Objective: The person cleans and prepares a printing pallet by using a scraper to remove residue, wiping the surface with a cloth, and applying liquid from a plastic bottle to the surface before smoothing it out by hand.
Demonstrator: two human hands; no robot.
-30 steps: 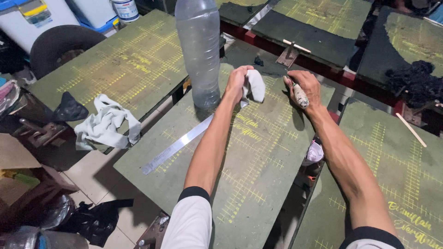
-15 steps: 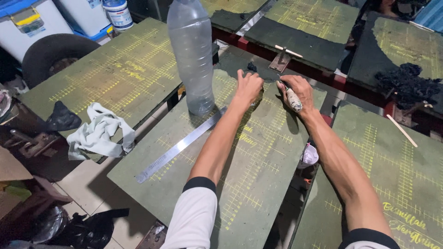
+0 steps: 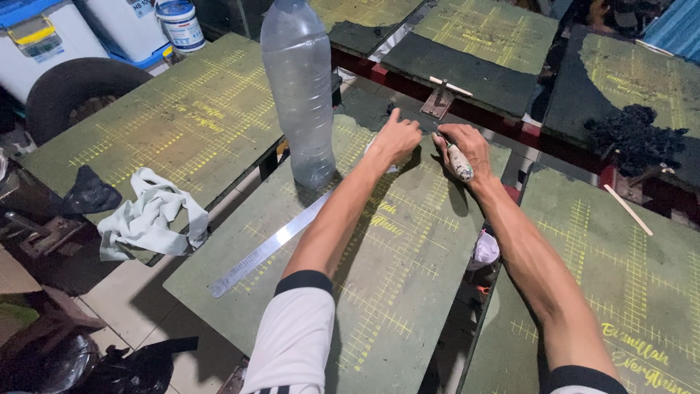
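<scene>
The left hand [image 3: 394,141] is pressing flat — fingers spread over a barely visible white cloth — on the green gridded board surface [image 3: 379,292], steadying it, while the right hand [image 3: 462,149] is gripping a paint-stained wooden tool handle [image 3: 460,163] just right, beside the tall clear plastic bottle [image 3: 300,87].

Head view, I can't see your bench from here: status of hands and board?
Left hand flat on green board, pressing a white cloth. Right hand gripping a small tool. Plastic bottle and steel ruler beside left arm.
</scene>
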